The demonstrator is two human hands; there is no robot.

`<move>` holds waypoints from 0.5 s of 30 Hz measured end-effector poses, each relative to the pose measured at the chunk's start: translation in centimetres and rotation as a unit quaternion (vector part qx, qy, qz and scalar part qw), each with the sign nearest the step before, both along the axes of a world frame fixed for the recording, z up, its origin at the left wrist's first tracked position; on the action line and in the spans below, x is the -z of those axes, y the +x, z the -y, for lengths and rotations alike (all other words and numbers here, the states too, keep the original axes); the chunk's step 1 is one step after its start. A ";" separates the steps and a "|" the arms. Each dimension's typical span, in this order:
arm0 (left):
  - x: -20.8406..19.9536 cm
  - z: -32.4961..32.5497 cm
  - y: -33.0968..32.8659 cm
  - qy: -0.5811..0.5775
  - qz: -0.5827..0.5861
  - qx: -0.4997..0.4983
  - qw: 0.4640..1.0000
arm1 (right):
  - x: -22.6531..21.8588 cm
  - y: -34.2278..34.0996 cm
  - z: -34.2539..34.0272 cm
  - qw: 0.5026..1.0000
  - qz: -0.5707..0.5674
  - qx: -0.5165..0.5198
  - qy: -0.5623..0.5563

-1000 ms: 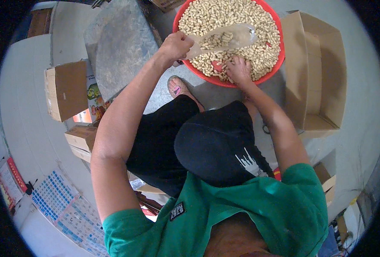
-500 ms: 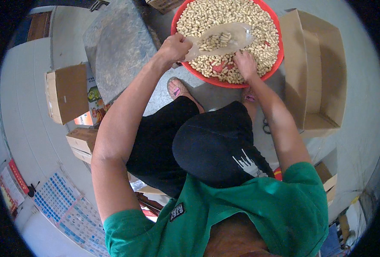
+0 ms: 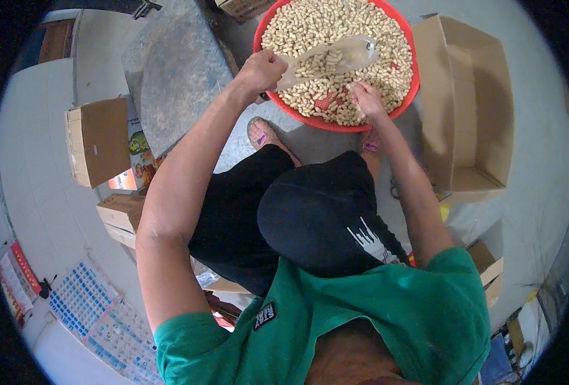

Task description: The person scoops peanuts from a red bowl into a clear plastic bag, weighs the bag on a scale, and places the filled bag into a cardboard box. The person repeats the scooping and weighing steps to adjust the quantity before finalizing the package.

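Observation:
A wide red basin (image 3: pixel 415 76) of unshelled peanuts (image 3: pixel 310 22) stands on the floor in front of my feet. My left hand (image 3: pixel 263 69) is closed on the edge of a clear plastic bag (image 3: pixel 356 54) at the basin's left side. The bag stretches to the right over the peanuts, and some peanuts show in or through it. My right hand (image 3: pixel 368 100) is just above the near right part of the heap, below the bag, with its fingers drawn together. What those fingers hold is hidden. Red perforated bottom shows through a gap in the peanuts.
A large open cardboard box (image 3: pixel 464 109) stands right of the basin. To the left are a worn grey slab-like surface (image 3: pixel 182 77) and smaller cardboard boxes (image 3: pixel 105 141). Another box (image 3: pixel 486 266) lies beside my right elbow. My sandalled feet flank the basin's near edge.
My right hand has lifted slightly off the peanuts, its fingers now drawn together. The bag's opening looks narrower. My left hand keeps its grip on the bag.

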State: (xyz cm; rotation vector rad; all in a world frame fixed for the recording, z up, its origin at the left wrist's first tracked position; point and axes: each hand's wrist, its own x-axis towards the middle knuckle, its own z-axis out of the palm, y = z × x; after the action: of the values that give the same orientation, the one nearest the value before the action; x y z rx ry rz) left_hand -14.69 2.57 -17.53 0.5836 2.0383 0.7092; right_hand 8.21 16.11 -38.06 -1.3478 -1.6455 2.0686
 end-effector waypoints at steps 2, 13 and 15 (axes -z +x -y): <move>0.0 0.4 0.0 -0.002 0.002 -0.016 1.000 | -4.9 -0.2 0.9 0.988 -0.079 -0.009 -0.135; -2.0 -0.6 1.3 -0.037 -0.042 0.027 0.998 | -13.5 -9.0 -1.2 0.937 -0.026 -0.307 0.166; -1.3 -0.3 1.0 -0.040 -0.045 0.034 0.998 | -12.9 -11.2 -1.3 0.896 0.012 -0.348 0.276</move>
State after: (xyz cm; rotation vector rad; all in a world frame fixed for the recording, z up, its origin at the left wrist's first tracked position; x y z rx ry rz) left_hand -13.67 2.91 -16.26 0.6450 2.1097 0.5671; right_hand -2.96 17.41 -25.20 -0.6393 -2.7343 1.6006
